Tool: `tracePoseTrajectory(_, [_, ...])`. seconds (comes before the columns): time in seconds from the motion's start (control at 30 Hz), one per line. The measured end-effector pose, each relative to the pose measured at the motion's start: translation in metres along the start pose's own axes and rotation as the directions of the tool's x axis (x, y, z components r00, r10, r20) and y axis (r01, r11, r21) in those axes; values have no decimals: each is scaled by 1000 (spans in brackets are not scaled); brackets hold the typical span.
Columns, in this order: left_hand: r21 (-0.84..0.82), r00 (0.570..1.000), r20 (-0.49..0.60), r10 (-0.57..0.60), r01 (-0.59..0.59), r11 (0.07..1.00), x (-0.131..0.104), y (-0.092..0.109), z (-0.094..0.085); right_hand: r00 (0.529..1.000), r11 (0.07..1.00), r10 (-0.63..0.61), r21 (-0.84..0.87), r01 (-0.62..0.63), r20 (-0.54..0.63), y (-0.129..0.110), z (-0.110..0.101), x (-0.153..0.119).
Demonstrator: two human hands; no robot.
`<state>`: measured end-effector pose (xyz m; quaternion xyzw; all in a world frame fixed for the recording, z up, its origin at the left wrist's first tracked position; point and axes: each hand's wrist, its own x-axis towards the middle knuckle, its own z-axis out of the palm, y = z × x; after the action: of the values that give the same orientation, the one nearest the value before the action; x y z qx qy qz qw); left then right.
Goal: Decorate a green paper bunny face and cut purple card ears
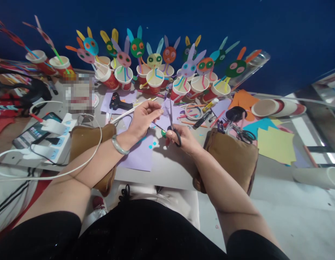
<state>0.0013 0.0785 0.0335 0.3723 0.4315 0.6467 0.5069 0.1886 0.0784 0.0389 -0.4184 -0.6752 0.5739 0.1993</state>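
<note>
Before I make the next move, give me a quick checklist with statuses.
1. Black-handled metal scissors gripped in the right hand: ok.
2. Their blades parted: ok.
3. Small pale-lilac paper piece at the left hand's fingertips: ok.
4. Left hand safely clear of the blades: cannot tell; they look close.
5. Black pistol-shaped glue gun apart from both hands: ok.
6. No scraps near the hands: not ok; small round bright-blue paper dots lie there.

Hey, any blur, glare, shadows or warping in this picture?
Head view: the leftmost cups lean outward, slightly soft, probably lens distortion; head view: pale glare on the clear plastic at upper right; head view: soft shadow on the table below the right hand.
</note>
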Motion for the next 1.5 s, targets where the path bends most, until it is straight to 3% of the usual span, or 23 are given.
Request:
tracePoseTrajectory(0.77, [3,999,35,6,-6,1000,0,0,-2,1000,1000,-2,12,2,-10,2,-2,1])
tracePoseTrajectory(0.93, [46,979,176,-105,98,994,-1,-1,-3,1000,1000,-3,18,3,-13,3,-3,1])
tracePoseTrajectory(1.03, [94,962,248,-112,91,991,-3,0,-4,1000,1000,-13,16,14,-14,3,-4,1])
tracePoseTrajectory(1.2, [127,979,188,-83,60,990,-4,4,-3,1000,1000,-18,-1,18,-24,4,-6,1])
tracePoseTrajectory(1.5, [121,978,192,-79,57,991,-4,5,-4,1000,1000,-11,23,11,-15,4,-7,0])
